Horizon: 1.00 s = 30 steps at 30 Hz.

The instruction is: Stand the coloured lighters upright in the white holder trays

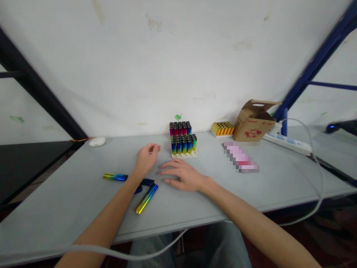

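Note:
My left hand (147, 158) is raised a little over the table, its fingers curled inward; whatever they hold, if anything, is hidden. Close to it on the right, my right hand (182, 175) hovers palm down with spread fingers and nothing in them. Just beyond both hands, a white tray (184, 156) bears upright rows of blue, green and yellow lighters (184, 145). Beneath and beside my left forearm lie loose lighters: one blue-yellow lighter (115, 176) to the left, another shiny lighter (146, 198) to the right, and a dark blue lighter (147, 182) partly covered by the arm.
Behind the tray stand red-blue lighters (180, 128). Farther right are yellow lighters (223, 128), an open cardboard box (252, 124), a blurred pink object (241, 157) and a power strip (288, 143). A white case (97, 142) lies at left; a cable (139, 257) crosses in front.

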Each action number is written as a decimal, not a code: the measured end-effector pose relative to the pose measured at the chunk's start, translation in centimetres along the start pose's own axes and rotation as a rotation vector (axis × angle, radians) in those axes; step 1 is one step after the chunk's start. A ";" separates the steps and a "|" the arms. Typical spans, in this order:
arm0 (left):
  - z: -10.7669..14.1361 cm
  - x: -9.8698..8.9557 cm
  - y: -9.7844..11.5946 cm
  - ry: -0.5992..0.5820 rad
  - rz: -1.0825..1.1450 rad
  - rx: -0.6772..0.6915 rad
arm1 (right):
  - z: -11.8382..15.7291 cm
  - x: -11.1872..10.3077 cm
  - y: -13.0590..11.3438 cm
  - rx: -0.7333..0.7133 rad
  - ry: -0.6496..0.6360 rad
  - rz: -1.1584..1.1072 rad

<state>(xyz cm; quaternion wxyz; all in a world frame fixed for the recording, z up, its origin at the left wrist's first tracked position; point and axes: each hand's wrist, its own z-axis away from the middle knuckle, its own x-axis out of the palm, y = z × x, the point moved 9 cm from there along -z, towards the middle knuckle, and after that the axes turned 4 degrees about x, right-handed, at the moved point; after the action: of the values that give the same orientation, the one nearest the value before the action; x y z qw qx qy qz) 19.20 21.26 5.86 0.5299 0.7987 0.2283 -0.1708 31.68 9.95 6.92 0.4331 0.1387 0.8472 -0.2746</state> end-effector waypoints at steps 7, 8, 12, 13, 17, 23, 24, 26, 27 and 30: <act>-0.5 0.6 -0.8 -0.066 -0.360 0.156 | 0.3 1.9 -2.3 -0.131 -0.109 -0.022; -0.4 0.8 -0.8 -0.073 -0.370 0.171 | 0.3 1.7 -1.9 -0.118 -0.095 -0.024; 0.0 1.2 0.1 -0.082 -0.382 0.225 | 0.2 -0.3 1.2 0.003 -0.008 0.008; 0.1 1.3 0.3 -0.083 -0.376 0.236 | 0.3 -0.9 2.1 0.046 0.023 0.022; 0.8 1.7 1.7 -0.137 -0.315 0.284 | 1.0 -1.9 5.4 0.195 0.016 0.009; 2.5 3.2 4.3 -0.282 -0.253 0.408 | 1.2 -1.8 5.9 0.218 0.006 -0.008; 2.9 3.4 4.6 -0.307 -0.254 0.440 | 1.1 -1.7 5.6 0.200 -0.001 -0.006; 3.4 3.9 5.2 -0.358 -0.257 0.492 | 0.9 -1.5 4.9 0.158 -0.029 -0.003; 3.6 4.0 5.3 -0.376 -0.260 0.509 | 0.9 -1.4 4.6 0.139 -0.045 -0.004; 3.6 4.2 5.1 -0.387 -0.287 0.513 | 0.8 -1.1 4.3 0.108 -0.078 -0.025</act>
<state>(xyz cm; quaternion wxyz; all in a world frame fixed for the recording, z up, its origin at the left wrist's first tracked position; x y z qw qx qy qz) 25.39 16.96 6.28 0.3160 0.8183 0.1833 -0.4437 34.89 12.95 6.00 0.4543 0.1405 0.8153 -0.3305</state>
